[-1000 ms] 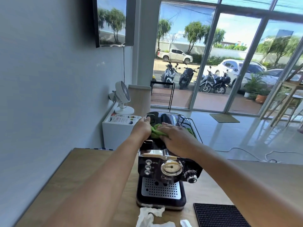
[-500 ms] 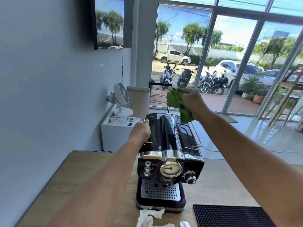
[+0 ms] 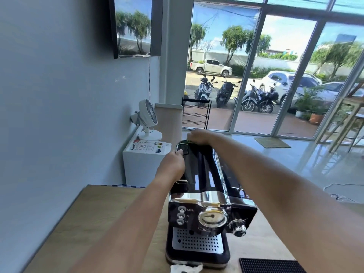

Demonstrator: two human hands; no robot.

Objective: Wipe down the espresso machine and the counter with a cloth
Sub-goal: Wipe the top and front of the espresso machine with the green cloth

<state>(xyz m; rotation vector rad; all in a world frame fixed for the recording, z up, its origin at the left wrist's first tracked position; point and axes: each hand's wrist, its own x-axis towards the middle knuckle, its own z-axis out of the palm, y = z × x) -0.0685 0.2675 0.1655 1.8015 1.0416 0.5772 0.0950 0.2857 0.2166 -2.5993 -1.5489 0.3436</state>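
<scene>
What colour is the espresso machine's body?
Glossy black with chrome trim. The espresso machine shows best in the head view, the only one available.

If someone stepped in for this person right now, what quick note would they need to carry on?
Left hand: grips the espresso machine at its top left edge, steadying it.
Right hand: holds the green cloth, mostly hidden, against the top's far end.
Done: cannot tell how much is wiped.
Left: likely front panel, sides, then the wooden counter, where a crumpled tissue lies.
</scene>
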